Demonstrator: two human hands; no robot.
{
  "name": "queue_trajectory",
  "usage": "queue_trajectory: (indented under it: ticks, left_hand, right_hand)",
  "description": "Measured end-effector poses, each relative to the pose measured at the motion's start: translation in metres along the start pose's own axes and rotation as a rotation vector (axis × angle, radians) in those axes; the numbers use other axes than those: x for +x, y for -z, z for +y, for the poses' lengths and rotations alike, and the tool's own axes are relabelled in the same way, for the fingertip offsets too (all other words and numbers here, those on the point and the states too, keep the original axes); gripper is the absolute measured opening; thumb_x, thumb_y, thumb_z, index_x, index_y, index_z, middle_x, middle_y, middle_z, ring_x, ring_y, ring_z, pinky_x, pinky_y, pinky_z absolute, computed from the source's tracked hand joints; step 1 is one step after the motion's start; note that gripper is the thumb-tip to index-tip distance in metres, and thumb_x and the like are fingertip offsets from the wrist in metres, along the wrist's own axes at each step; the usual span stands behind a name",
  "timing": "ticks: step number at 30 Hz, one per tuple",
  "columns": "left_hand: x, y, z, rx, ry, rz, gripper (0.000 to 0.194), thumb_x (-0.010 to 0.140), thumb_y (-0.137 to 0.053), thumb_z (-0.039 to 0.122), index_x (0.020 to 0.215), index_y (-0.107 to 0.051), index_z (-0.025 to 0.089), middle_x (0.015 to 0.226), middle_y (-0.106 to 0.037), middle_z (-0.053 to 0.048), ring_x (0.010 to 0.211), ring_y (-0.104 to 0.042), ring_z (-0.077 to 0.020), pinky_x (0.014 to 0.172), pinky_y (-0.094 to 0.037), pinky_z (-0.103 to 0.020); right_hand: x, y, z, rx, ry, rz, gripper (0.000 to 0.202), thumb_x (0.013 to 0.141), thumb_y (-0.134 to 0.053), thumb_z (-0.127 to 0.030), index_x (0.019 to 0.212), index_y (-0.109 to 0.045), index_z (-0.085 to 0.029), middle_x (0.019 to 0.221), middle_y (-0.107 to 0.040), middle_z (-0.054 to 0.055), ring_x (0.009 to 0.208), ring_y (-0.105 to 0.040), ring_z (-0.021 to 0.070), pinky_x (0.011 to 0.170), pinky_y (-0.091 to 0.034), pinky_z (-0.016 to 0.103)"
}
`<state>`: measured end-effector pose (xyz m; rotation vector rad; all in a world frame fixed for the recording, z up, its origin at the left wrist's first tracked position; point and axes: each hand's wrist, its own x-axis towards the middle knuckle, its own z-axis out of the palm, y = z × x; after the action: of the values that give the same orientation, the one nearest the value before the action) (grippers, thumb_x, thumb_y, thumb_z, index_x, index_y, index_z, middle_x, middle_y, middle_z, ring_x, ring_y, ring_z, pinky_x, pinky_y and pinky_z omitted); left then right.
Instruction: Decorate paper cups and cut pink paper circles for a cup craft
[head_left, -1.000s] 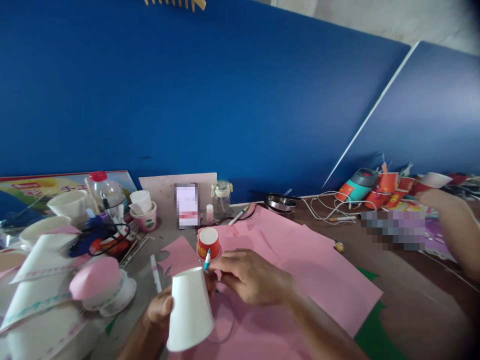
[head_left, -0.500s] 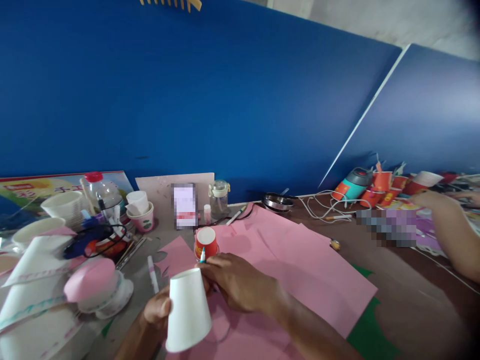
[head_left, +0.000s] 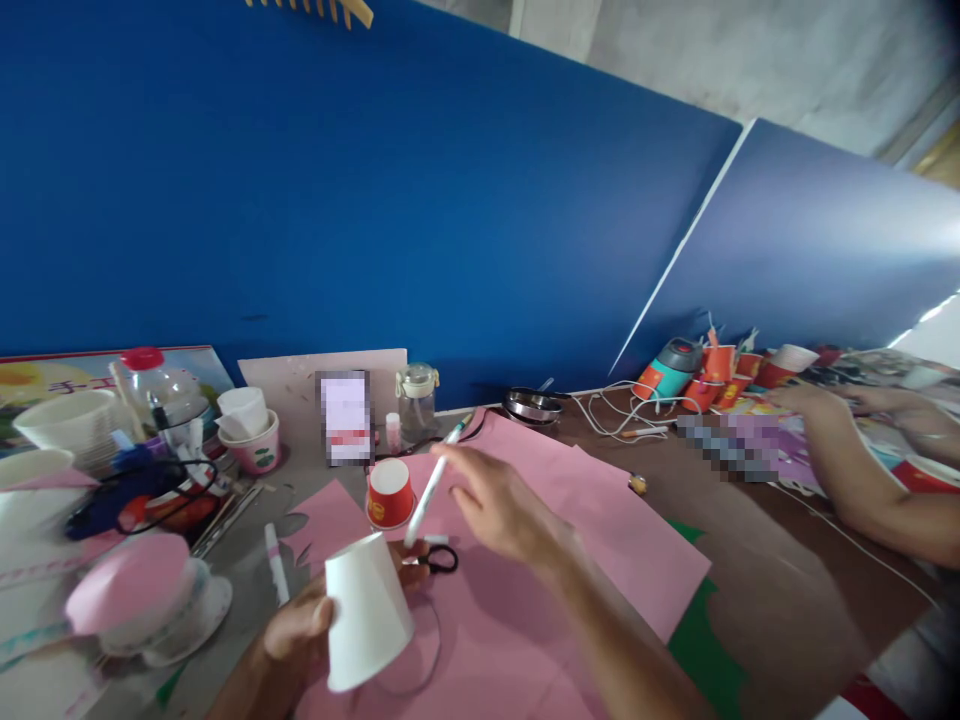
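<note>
My left hand (head_left: 296, 625) is closed around a white paper cup (head_left: 367, 615), which is tilted with its wide end down. Its fingertips show behind the cup, by the lower end of a slanted white marker (head_left: 426, 500). At the marker's upper part are the fingers of my right hand (head_left: 499, 500), with the thumb apart; the exact grip is partly hidden. Scissors with black handles (head_left: 442, 559) lie beside my left fingertips; I cannot tell whether those fingers touch them. Just beyond stands a red paper cup (head_left: 390, 495) with its white base up.
Pink paper sheets (head_left: 600, 530) cover the middle. On the left stand stacked white cups (head_left: 71, 425), a bottle (head_left: 161, 395) and a pink-topped paper piece (head_left: 135, 585). A phone (head_left: 347, 415) leans behind. Rightward are cables (head_left: 600, 410) and another person's arm (head_left: 847, 450).
My right hand has moved up and away from the cup, and more of the marker shows. The scissors' handles have come into sight. The whole view has shifted slightly.
</note>
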<state>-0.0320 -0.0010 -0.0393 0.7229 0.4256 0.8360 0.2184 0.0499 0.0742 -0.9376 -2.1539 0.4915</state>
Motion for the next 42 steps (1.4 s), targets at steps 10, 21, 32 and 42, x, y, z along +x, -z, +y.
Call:
queue_trajectory:
  ticks: [10, 21, 32, 42]
  left_hand:
    - [0.020, -0.033, -0.004, 0.155, 0.073, -0.055, 0.054, 0.064, -0.084, 0.036, 0.110, -0.068, 0.014, 0.095, -0.067, -0.009, 0.078, -0.061, -0.0175, 0.068, -0.044, -0.025]
    - [0.026, -0.023, -0.001, 0.131, -0.043, 0.011, 0.049, 0.074, -0.078, 0.031, 0.116, -0.063, 0.013, 0.104, -0.068, -0.013, 0.093, -0.063, -0.0256, 0.083, -0.046, -0.035]
    - [0.029, -0.023, -0.003, 0.213, -0.091, -0.037, 0.060, 0.074, -0.077, 0.031, 0.129, -0.058, 0.017, 0.120, -0.065, -0.014, 0.105, -0.061, -0.0279, 0.089, -0.045, -0.037]
    - [0.031, -0.013, -0.007, 0.179, -0.015, -0.017, 0.066, 0.072, -0.080, 0.032, 0.132, -0.054, 0.019, 0.119, -0.064, -0.014, 0.099, -0.060, -0.0251, 0.079, -0.047, -0.033]
  right_hand:
    - [-0.007, -0.032, -0.040, 1.158, -0.125, 0.527, 0.026, 0.093, -0.050, -0.049, 0.094, -0.054, -0.023, 0.068, -0.056, -0.002, 0.058, -0.051, 0.0141, 0.058, -0.041, 0.028]
    - [-0.002, -0.059, -0.047, 1.211, -0.262, 0.349, 0.032, 0.095, -0.047, -0.049, 0.104, -0.058, -0.020, 0.067, -0.064, 0.000, 0.063, -0.059, 0.0167, 0.070, -0.045, 0.033]
    - [-0.065, -0.085, -0.006, 0.860, -0.226, 0.341, 0.030, 0.088, -0.061, -0.045, 0.108, -0.061, -0.023, 0.092, -0.061, 0.005, 0.080, -0.057, 0.0184, 0.070, -0.046, 0.031]
    - [-0.071, -0.090, 0.005, 0.820, -0.335, 0.408, 0.020, 0.093, -0.057, -0.041, 0.101, -0.059, -0.023, 0.076, -0.058, 0.000, 0.072, -0.056, 0.0155, 0.068, -0.048, 0.030]
